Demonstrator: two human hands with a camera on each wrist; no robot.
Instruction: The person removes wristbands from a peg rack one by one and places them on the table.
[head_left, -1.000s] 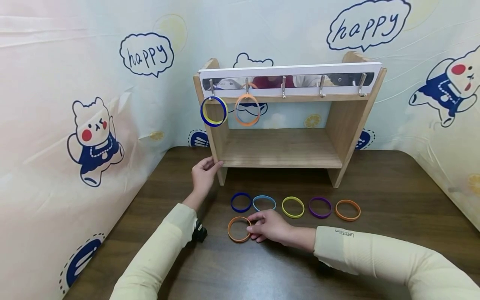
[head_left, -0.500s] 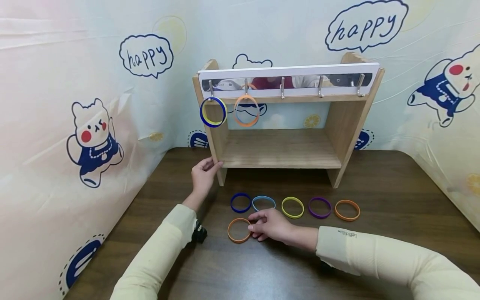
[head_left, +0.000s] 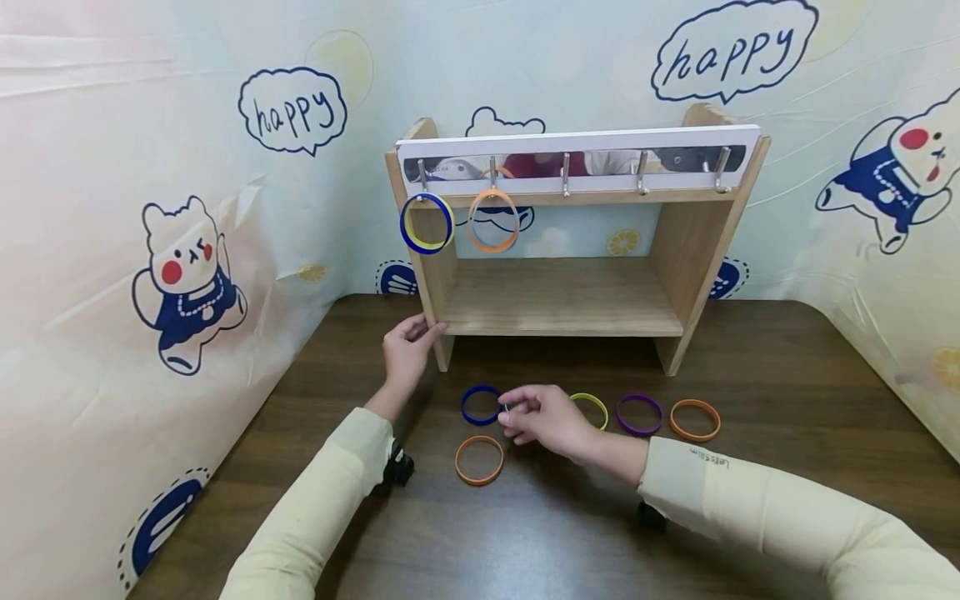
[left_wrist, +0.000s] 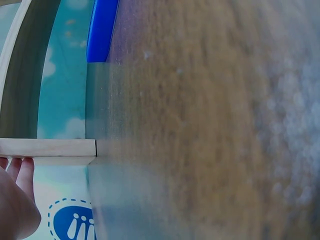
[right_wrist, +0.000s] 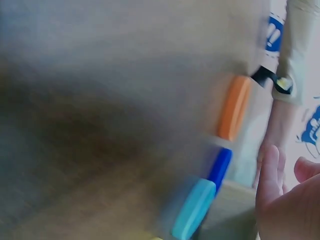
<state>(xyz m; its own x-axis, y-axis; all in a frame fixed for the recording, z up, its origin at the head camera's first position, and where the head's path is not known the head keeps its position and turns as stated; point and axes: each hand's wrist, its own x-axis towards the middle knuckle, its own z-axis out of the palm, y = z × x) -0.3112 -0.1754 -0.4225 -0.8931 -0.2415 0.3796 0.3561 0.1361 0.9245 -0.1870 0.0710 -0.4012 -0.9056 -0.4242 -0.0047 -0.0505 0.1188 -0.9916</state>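
Light-blue band (right_wrist: 194,209) mostly hidden, in the head view, behind the empty right hand (head_left: 546,419), fingers parted; left hand (head_left: 406,353) pinches wooden rack (head_left: 562,296).

You're at a tabletop staged like a small booth: printed cloth (head_left: 525,58) screens the dark wood-grain table (head_left: 450,550) on the left, back and right. You can't tell what room lies beyond.

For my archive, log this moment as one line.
left hand: holds wooden rack | right hand: at light-blue band | purple band: on table
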